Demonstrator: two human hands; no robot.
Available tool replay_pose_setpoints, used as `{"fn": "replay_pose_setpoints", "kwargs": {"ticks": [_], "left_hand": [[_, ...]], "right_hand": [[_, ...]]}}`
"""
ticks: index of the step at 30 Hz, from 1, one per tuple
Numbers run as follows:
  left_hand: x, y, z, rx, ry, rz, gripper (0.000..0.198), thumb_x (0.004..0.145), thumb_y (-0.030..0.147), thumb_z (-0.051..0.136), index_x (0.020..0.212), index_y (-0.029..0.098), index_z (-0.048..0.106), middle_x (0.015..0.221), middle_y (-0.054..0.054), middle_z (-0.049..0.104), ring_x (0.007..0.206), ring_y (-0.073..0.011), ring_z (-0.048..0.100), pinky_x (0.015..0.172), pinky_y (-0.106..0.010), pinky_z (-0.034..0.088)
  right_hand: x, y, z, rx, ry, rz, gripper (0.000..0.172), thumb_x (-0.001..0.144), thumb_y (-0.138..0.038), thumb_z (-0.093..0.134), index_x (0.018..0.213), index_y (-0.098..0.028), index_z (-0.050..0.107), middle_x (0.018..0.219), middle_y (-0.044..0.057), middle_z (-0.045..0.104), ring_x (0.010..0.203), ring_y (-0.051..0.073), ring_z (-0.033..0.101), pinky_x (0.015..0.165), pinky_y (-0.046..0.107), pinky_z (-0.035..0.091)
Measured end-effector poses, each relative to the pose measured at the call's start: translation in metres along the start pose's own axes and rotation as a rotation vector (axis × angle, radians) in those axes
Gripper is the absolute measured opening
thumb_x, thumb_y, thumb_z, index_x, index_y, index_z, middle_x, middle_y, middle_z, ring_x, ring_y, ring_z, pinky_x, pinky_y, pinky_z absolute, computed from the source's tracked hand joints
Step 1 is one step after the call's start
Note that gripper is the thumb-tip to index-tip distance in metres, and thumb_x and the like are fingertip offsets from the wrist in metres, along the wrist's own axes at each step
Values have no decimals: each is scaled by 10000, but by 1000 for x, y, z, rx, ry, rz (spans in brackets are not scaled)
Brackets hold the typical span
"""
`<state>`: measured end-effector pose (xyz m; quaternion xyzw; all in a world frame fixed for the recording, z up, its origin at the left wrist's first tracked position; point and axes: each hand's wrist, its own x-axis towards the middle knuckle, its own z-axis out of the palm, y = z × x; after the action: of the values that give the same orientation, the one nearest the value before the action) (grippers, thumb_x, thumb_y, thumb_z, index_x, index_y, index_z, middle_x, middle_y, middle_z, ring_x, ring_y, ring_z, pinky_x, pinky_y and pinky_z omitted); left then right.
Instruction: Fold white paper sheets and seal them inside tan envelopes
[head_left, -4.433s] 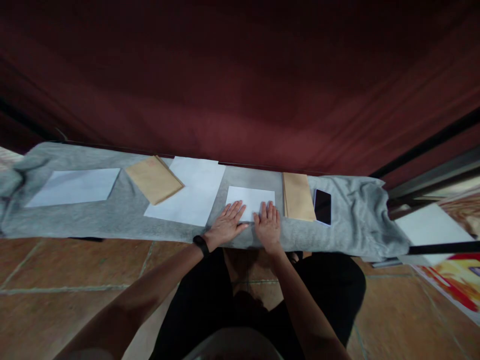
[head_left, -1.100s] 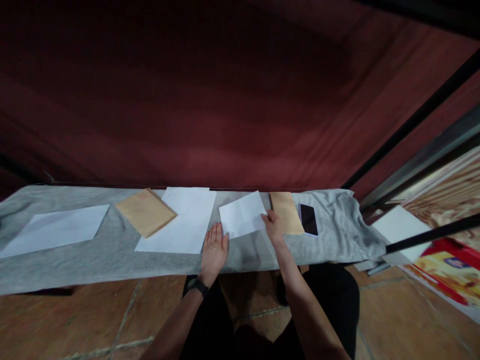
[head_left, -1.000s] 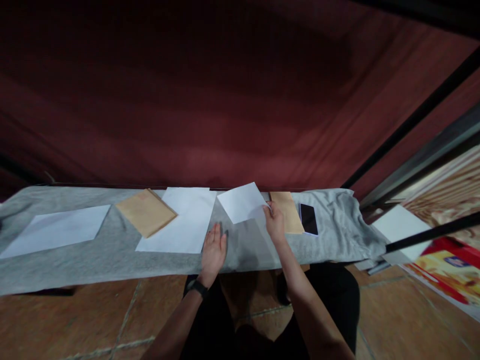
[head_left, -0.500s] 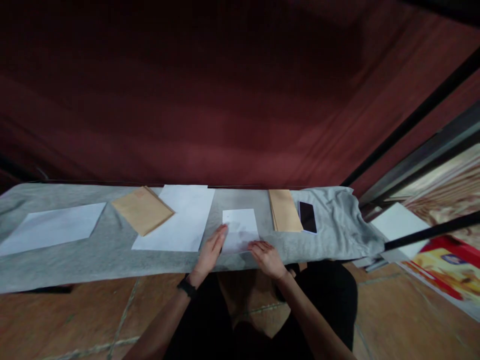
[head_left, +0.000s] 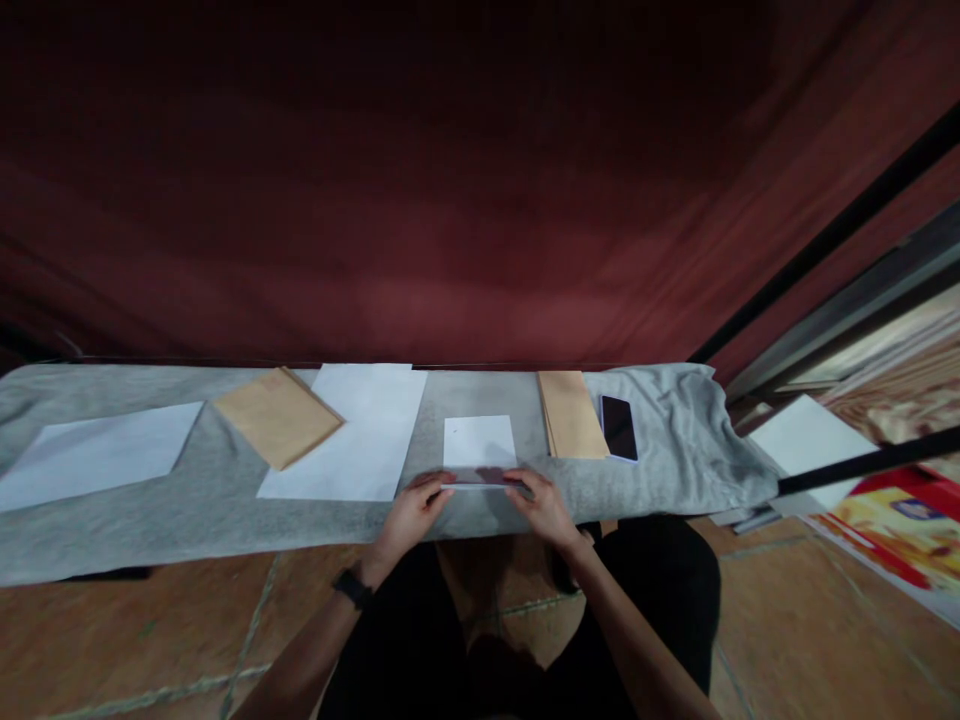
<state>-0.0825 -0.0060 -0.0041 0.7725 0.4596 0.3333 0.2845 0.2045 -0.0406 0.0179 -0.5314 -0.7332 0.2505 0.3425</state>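
Wht sheet (head_left: 480,440) in L hand (head_left: 411,511) + R hand (head_left: 546,510), blurry pkg label (head_left: 911,510)

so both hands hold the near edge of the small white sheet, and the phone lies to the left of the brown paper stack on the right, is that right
Not quite: the head view shows the phone to the right of that brown paper stack. The left hand and right hand do hold the small white sheet at its near edge.
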Motion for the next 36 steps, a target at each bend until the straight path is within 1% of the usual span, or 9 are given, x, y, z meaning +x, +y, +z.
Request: {"fn": "replay_pose_setpoints", "kwargs": {"ticks": [2,7,10,14,19,27,30,33,36], "left_hand": [[0,-1,0,4,-3,32,251,918,238,570,1089,265,752,1179,-46,769,1164,-216,691,1070,-425,542],[-1,2,0,75,-55,131,487,780,3,499,1100,267,755,1333,-37,704,1289,-206,621,1135,-468,495],[2,3,0,114,-66,147,584,745,-41,478,1163,271,741,1359,-35,688,1314,-207,603,1145,-483,489],[5,0,-1,125,-90,151,610,765,-35,471,1225,277,722,1368,-39,684,1319,-207,600,1139,-487,493],[8,-1,-6,137,-177,167,699,720,-45,486,1301,287,686,1446,-27,630,1392,-210,536,1178,-508,447],[10,-4,-8,115,-197,157,687,700,-62,499,1241,300,719,1394,-13,669,1361,-203,569,1167,-502,462],[7,-3,-7,115,-173,179,651,739,-64,495,1229,296,727,1387,-22,673,1361,-207,570,1160,-507,469],[5,1,-7,116,-162,185,635,773,-63,497,1242,302,721,1391,-25,670,1367,-209,565,1165,-509,462],[5,5,-8,136,-176,189,643,772,-52,522,1279,302,698,1412,-29,656,1375,-216,558,1173,-511,449]], "right_hand": [[-2,9,0,0,-10,-6,379,894,-136,619,1244,-264,687,1210,53,753,1136,231,702,1013,429,564],[-5,28,2,-108,-45,-112,581,722,27,603,1211,-260,731,1344,70,700,1293,263,620,1139,516,467],[-3,33,4,-129,-45,-131,631,714,52,577,1241,-262,724,1356,63,694,1295,253,620,1147,509,465],[-1,35,5,-150,-23,-122,625,761,47,551,1280,-263,710,1366,61,688,1328,245,596,1139,505,479],[-4,30,5,-238,-102,-125,694,746,42,591,1364,-268,658,1482,58,596,1401,246,529,1213,516,390],[-5,28,6,-177,-93,-125,615,798,40,559,1294,-295,701,1405,37,661,1338,217,595,1201,525,403],[-2,30,-2,-116,-133,-128,575,840,26,519,1281,-290,709,1395,39,668,1332,211,602,1199,536,405],[7,32,-16,-25,-172,-114,555,905,17,425,1255,-293,725,1331,23,711,1292,182,630,1168,484,460],[25,30,-21,-42,-173,-113,432,995,-113,465,1338,-269,677,1403,45,663,1352,205,581,1189,485,439]]}}
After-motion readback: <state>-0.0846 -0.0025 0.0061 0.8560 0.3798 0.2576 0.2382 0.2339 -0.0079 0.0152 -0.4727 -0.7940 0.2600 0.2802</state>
